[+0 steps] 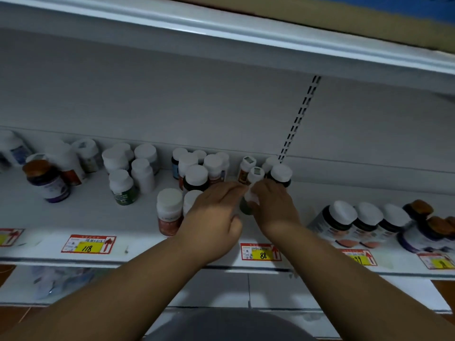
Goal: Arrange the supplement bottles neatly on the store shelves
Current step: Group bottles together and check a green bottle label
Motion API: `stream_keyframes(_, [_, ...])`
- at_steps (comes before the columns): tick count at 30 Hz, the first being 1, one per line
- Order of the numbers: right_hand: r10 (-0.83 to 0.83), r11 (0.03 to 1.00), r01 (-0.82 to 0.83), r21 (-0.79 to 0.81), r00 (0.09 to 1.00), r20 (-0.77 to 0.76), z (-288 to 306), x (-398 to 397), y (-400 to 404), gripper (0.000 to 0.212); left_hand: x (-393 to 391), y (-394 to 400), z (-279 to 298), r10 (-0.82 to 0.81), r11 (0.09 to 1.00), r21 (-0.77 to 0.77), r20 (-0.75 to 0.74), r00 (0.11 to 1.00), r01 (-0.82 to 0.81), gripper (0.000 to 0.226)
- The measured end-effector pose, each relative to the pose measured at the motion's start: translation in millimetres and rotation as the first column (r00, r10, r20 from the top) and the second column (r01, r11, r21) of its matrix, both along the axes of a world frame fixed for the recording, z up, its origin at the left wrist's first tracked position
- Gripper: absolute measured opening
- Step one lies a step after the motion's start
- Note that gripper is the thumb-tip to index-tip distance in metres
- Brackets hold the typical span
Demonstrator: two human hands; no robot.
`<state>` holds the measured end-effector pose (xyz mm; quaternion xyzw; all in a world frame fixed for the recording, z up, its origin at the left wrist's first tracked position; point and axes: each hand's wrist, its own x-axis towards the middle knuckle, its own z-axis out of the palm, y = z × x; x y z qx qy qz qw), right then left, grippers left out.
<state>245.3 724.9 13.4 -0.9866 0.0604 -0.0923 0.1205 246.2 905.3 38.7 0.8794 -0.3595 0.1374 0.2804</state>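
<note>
Right hand curled round a small white-capped green bottle at mid-shelf, pinching it near the cap; left hand alongside with fingers fairly straight, tips meeting the same bottle, palm over a red-labelled bottle and its half-hidden neighbour; whether the left fingers actually grip, hard to tell.

Judged well short of finished: tidy only at the far right, where a row of dark bottles stands cap beside cap; just behind the hands a tight cluster of white-capped bottles, uneven in depth; two slim bottles and a dark one crowding the held bottle from behind, likely in the way of sliding it back; further left, loose white bottles and a brown-capped purple bottle scattered, still to be lined up.

Along the shelf edge, price tags marked 118 and 88; slotted upright strip on the back panel.
</note>
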Motion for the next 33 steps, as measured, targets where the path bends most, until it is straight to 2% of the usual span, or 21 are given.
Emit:
stream_keyframes(2, [0.069,0.998,-0.069,-0.007,0.997,0.028,-4,2,-6,0.029,-2,-9,-4,0.027,1.0,-0.014,-0.016,0.999,-0.028,0.056])
stream_keyframes(4, [0.1,0.994,-0.102,0.05,0.994,0.036,-4,4,-13,0.03,-6,-15,-7,0.068,0.997,-0.028,-0.032,0.997,-0.069,0.055])
stream_keyframes(8, [0.086,0.935,-0.102,0.341,0.994,0.062,4,5,-20,0.042,-11,-20,-9,0.151,0.985,-0.074,-0.094,0.984,-0.159,0.056])
stream_keyframes(11, [0.028,0.844,-0.049,0.534,0.998,0.048,16,-1,-24,0.026,-13,-21,-12,0.194,0.969,-0.114,-0.201,0.96,-0.22,0.058])
stream_keyframes(13, [-0.014,0.711,-0.012,0.703,0.999,0.031,24,-6,-24,0.017,-15,-21,-11,0.185,0.954,-0.182,-0.262,0.947,-0.237,0.055])
stream_keyframes(16, [-0.073,0.418,0.019,0.908,0.997,0.013,32,-18,-15,0.011,-18,-19,-8,0.104,0.948,-0.253,-0.331,0.938,-0.194,0.057])
stream_keyframes(17, [-0.091,0.346,0.014,0.938,0.996,0.019,36,-23,-9,0.011,-20,-17,-7,0.069,0.948,-0.268,-0.346,0.936,-0.169,0.058])
stream_keyframes(19, [-0.13,0.27,0.002,0.963,0.991,0.034,44,-35,0,0.015,-25,-11,-6,-0.001,0.948,-0.297,-0.369,0.929,-0.117,0.063])
stream_keyframes(22, [-0.159,0.268,-0.02,0.963,0.985,0.065,54,-56,13,0.028,-37,2,-6,-0.107,0.946,-0.324,-0.384,0.917,-0.025,0.069])
stream_keyframes(24, [-0.181,0.285,-0.024,0.958,0.98,0.078,58,-69,23,0.024,-44,9,-7,-0.165,0.944,-0.329,-0.378,0.911,0.034,0.068])
stream_keyframes(27, [-0.232,0.253,-0.029,0.967,0.969,0.09,61,-89,34,0.013,-54,15,-7,-0.246,0.935,-0.337,-0.397,0.884,0.109,0.068])
stream_keyframes(30, [-0.313,0.287,0.016,0.958,0.947,0.078,62,-113,36,0.029,-69,10,-6,-0.341,0.917,-0.346,-0.419,0.841,0.199,0.067])
stream_keyframes(33, [-0.381,0.336,0.044,0.941,0.92,0.093,67,-143,27,0.033,-84,-5,-4,-0.429,0.891,-0.348,-0.444,0.786,0.29,0.071])
